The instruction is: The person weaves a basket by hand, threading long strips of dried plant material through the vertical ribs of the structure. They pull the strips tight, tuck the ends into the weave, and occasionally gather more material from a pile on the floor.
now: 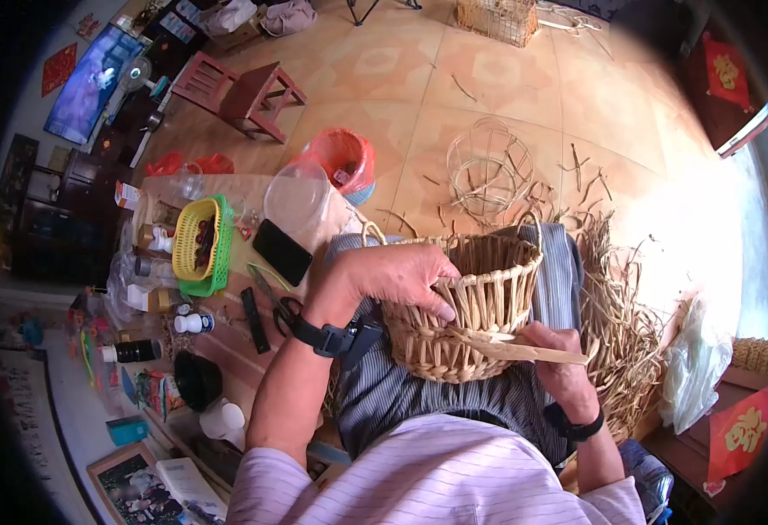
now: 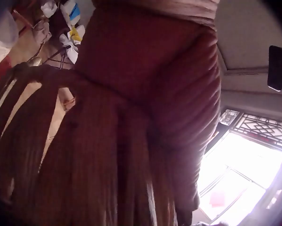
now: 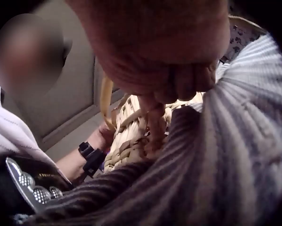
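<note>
A woven straw basket (image 1: pixel 432 354) with two small loop handles sits on the person's lap over striped trousers. My left hand (image 1: pixel 401 276) grips its rim from the left, thumb on the outside of the open-ribbed wall. From the basket's lower band a flat pale straw strip (image 1: pixel 524 352) runs right, across my right hand (image 1: pixel 566 363), which holds it with curled fingers beside the wall. The left wrist view shows the left hand (image 2: pixel 150 70) close over the basket's ribs (image 2: pixel 94 150). In the right wrist view, the right hand's fingers (image 3: pixel 181 84) bend down at the woven side.
Loose dried straw (image 1: pixel 616 306) heaps right of the lap, near a plastic bag (image 1: pixel 699 363). On the left, a table holds a black phone (image 1: pixel 281 252), scissors (image 1: pixel 286 311), a green basket (image 1: pixel 217 245) and several bottles. A wire frame (image 1: pixel 489 166) lies on the floor ahead.
</note>
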The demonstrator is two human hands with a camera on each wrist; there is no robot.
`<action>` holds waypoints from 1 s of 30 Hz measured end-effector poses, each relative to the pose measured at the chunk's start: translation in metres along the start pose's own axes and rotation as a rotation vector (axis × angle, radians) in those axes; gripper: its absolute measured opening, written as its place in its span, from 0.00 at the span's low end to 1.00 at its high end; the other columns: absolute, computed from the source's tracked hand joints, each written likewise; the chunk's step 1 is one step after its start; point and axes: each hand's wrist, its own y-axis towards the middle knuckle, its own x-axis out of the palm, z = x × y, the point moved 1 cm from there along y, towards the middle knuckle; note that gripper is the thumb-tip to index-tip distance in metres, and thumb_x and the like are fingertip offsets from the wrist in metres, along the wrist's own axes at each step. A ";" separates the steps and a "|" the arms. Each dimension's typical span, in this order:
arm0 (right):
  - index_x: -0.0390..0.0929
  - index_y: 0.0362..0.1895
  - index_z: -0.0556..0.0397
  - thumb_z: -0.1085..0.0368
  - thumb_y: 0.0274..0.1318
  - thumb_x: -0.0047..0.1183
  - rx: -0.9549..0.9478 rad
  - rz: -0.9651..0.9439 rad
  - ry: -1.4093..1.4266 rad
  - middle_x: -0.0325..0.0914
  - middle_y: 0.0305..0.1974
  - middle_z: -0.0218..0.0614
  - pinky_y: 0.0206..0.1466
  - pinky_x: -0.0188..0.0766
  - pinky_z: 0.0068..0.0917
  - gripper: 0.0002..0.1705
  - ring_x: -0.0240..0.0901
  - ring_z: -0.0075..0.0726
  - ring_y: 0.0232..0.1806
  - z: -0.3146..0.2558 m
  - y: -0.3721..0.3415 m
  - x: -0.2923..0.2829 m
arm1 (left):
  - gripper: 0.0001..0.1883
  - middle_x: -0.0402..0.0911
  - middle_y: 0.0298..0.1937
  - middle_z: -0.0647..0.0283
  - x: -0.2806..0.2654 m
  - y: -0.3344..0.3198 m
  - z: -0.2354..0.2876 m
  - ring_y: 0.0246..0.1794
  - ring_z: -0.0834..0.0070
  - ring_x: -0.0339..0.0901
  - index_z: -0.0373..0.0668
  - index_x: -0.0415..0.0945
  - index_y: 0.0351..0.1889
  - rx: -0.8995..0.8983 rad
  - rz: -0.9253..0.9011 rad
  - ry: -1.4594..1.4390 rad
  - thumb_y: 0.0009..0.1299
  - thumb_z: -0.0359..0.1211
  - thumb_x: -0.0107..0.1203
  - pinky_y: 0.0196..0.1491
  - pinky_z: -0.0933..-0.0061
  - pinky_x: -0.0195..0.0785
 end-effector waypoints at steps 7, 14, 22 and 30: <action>0.82 0.60 0.50 0.70 0.39 0.80 -0.122 0.265 -0.485 0.78 0.56 0.43 0.57 0.78 0.50 0.38 0.77 0.54 0.57 -0.046 -0.008 -0.022 | 0.20 0.94 0.45 0.61 0.000 -0.005 0.002 0.44 0.82 0.85 0.34 0.86 0.57 0.020 0.052 0.066 0.70 0.33 0.73 0.51 0.69 0.79; 0.76 0.68 0.55 0.61 0.52 0.82 -0.080 0.008 0.042 0.87 0.39 0.47 0.37 0.82 0.36 0.42 0.85 0.42 0.34 -0.104 -0.005 -0.002 | 0.22 0.93 0.46 0.61 0.000 0.002 -0.001 0.45 0.81 0.85 0.34 0.85 0.60 0.039 0.027 0.071 0.70 0.34 0.73 0.52 0.69 0.79; 0.69 0.71 0.61 0.51 0.79 0.59 0.321 -0.146 0.310 0.88 0.36 0.46 0.38 0.83 0.32 0.31 0.89 0.36 0.34 -0.109 0.012 0.023 | 0.23 0.93 0.46 0.63 -0.002 0.007 0.004 0.45 0.82 0.85 0.35 0.85 0.61 -0.032 0.011 0.064 0.70 0.35 0.73 0.50 0.70 0.80; 0.83 0.59 0.62 0.62 0.79 0.57 -0.096 0.049 0.385 0.87 0.46 0.45 0.44 0.86 0.30 0.17 0.86 0.32 0.38 -0.085 0.006 0.029 | 0.22 0.93 0.46 0.63 -0.001 0.009 0.000 0.46 0.82 0.85 0.35 0.84 0.61 -0.023 -0.004 0.012 0.71 0.32 0.72 0.51 0.70 0.81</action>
